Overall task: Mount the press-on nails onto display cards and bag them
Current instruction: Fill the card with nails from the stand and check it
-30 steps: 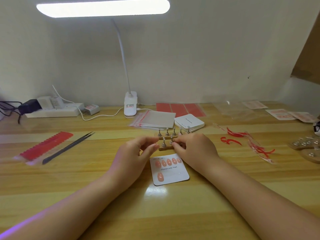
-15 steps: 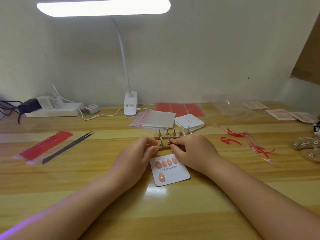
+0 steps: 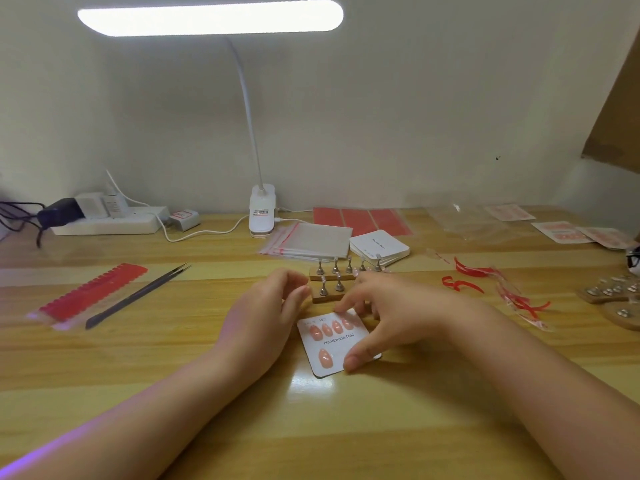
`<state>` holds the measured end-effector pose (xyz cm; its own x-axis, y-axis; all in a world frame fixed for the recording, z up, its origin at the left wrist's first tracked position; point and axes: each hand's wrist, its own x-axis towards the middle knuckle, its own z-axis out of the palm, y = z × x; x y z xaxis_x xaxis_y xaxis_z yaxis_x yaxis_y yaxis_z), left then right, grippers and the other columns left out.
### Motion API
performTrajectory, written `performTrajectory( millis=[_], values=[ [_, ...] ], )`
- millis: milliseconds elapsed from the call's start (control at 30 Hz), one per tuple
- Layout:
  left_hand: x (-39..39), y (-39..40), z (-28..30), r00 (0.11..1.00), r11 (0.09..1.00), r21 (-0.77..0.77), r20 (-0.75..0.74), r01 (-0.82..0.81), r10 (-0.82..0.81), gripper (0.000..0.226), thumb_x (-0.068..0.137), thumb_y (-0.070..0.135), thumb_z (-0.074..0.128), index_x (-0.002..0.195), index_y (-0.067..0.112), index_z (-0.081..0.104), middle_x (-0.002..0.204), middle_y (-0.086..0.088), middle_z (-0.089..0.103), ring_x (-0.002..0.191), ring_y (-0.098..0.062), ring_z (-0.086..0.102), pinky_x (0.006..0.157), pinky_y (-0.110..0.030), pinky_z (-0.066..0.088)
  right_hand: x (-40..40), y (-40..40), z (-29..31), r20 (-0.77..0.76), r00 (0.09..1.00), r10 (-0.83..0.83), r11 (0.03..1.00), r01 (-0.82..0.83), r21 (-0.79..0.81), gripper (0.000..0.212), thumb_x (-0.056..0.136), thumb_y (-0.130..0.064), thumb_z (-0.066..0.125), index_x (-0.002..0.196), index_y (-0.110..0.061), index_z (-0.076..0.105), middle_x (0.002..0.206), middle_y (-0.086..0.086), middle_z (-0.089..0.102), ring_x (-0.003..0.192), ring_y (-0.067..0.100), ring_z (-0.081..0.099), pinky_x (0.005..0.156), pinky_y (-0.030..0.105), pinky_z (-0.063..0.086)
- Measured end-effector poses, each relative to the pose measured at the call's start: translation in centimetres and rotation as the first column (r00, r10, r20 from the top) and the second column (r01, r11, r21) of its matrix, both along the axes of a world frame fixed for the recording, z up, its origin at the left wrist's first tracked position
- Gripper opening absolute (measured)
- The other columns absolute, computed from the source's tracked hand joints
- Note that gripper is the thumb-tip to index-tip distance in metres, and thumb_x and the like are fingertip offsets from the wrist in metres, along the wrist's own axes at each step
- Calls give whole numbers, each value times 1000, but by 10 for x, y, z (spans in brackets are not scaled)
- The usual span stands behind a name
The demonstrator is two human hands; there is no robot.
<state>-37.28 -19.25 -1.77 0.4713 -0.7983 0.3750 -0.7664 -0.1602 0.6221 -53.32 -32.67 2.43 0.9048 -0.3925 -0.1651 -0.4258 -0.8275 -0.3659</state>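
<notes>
A white clip lamp (image 3: pixel 262 216) stands at the back edge of the bench (image 3: pixel 346 427), its thin neck rising to a lit bar head (image 3: pixel 210 17). Toward the back left corner lies a white power strip (image 3: pixel 107 223) carrying a black adapter (image 3: pixel 61 212) and white plugs, with a white cable (image 3: pixel 201 233) trailing from there to the lamp. A brown cardboard sheet (image 3: pixel 620 109) leans against the wall at the right.

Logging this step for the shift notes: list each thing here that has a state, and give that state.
Lamp: on.
Display card: flat on the table, five pink nails stuck on.
Right hand: fingers spread, touching the card.
Left hand: loosely curled beside the card, holding nothing visible.
Tweezers: lying unused.
Bags: stacked, empty.
</notes>
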Motion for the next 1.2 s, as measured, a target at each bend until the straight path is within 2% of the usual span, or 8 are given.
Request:
performTrajectory(
  millis=[367, 533, 667, 767, 867, 1000, 1100, 1200],
  values=[
    [-4, -2, 3, 983, 994, -95, -171, 47, -63, 18, 94, 26, 57, 88, 42, 52, 88, 17, 64, 80, 10, 61, 62, -7, 45, -1, 8, 0, 208, 976, -56, 997, 43, 66, 76, 60, -49, 87, 118, -40, 39, 114, -24, 42, 102, 0, 48, 84, 26, 51],
    [-3, -3, 5, 947, 978, -205, -306, 36, -99, 18, 91, 19, 64, 88, 36, 59, 79, 5, 70, 67, -1, 68, 53, -17, 52, 2, 13, -7, 350, 935, -64, 997, 49, 54, 86, 62, -46, 86, 130, -41, 33, 117, -26, 36, 106, -5, 44, 82, 16, 44],
    [0, -2, 11, 930, 929, -368, -332, 28, -160, 19, 91, 13, 64, 95, 31, 63, 83, 10, 73, 71, -3, 69, 57, -11, 50, 11, 24, -8, 463, 806, -369, 867, 119, 484, 108, 61, -33, 91, 147, -30, 25, 123, -12, 55, 106, 7, 62, 93, 35, 54],
    [4, -2, 15, 907, 895, -446, -368, 23, -207, 17, 91, 11, 62, 98, 26, 65, 84, 10, 74, 72, -7, 70, 61, -15, 52, 15, 27, -5, 452, 746, -490, 690, 15, 724, 67, 75, -18, 82, 133, -16, 50, 112, 4, 71, 99, 19, 70, 91, 47, 55],
    [2, -2, 18, 897, 875, -481, -366, 46, -249, 18, 91, 10, 62, 100, 25, 66, 85, 10, 74, 73, -7, 70, 63, -15, 53, 16, 31, -2, 506, 715, -483, 722, -3, 692, 33, 81, -14, 76, 113, -15, 65, 102, 5, 74, 95, 20, 71, 91, 46, 55],
    [1, -1, 19, 895, 867, -495, -358, 57, -264, 19, 91, 10, 61, 101, 26, 66, 87, 13, 74, 75, -4, 70, 63, -13, 52, 18, 34, -1, 517, 702, -490, 716, -14, 698, 24, 85, -9, 71, 108, -13, 68, 102, 9, 74, 94, 22, 71, 87, 40, 57],
    [2, 0, 20, 914, 880, -472, -332, 54, -234, 18, 92, 18, 59, 102, 32, 65, 90, 17, 73, 79, -4, 69, 64, -14, 52, 17, 34, 0, 487, 713, -504, 671, -32, 741, 20, 87, -8, 68, 107, -11, 68, 102, 12, 73, 84, 20, 72, 60, 27, 57],
    [4, 2, 25, 939, 868, -497, -289, 19, -186, 16, 89, 32, 56, 102, 36, 65, 89, 17, 72, 78, -3, 68, 65, -14, 51, 17, 34, 4, 462, 696, -549, 600, -57, 798, 17, 87, -6, 67, 103, -12, 68, 99, 8, 72, 79, 17, 70, 55, 25, 53]
  ],
)
